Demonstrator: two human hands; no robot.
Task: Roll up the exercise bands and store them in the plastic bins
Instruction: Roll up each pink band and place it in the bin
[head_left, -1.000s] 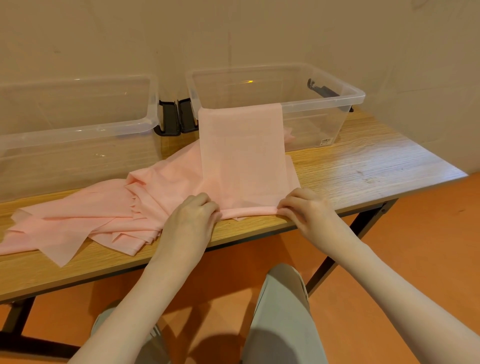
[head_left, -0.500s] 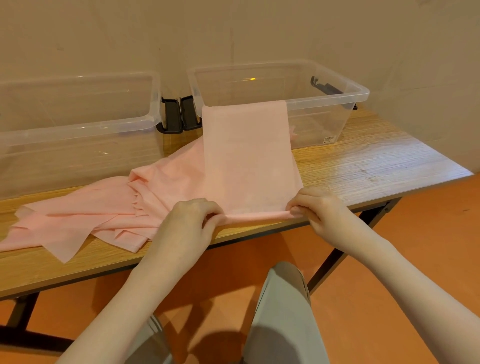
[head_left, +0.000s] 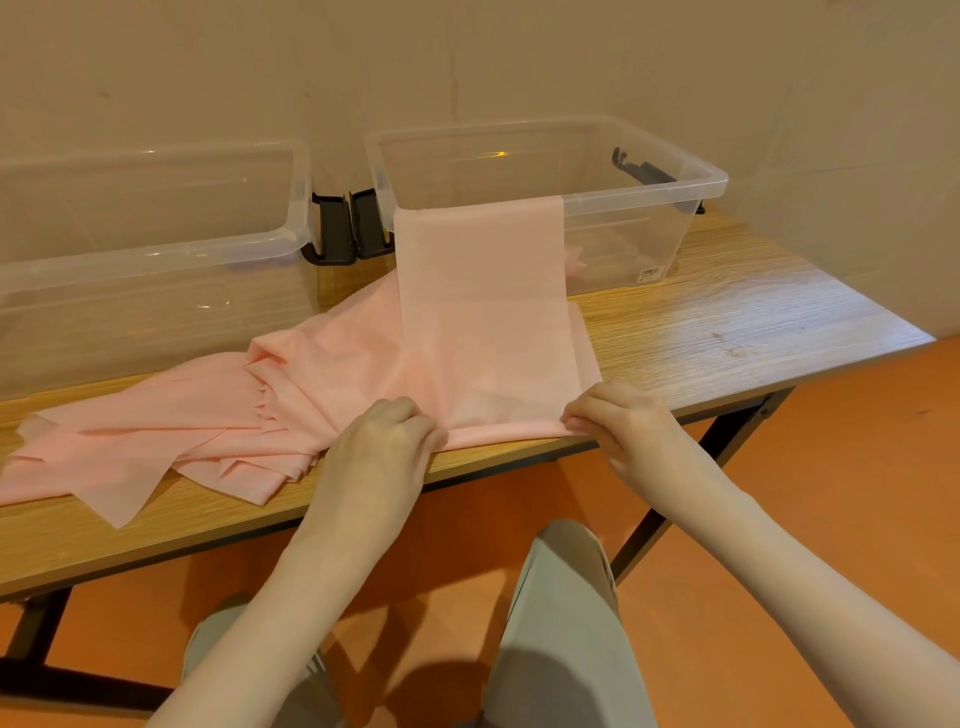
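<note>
My left hand (head_left: 387, 436) and right hand (head_left: 618, 421) pinch the near end of the band (head_left: 483, 312); it looks thin, limp and light, best held at both corners.

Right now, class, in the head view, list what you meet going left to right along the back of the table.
Left bin → black latches → pink band draped over a rim → right bin.

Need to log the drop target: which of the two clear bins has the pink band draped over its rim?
The right-hand bin: the pink band hangs over its front rim down to both hands. The left-hand bin has nothing over its rim.
</note>
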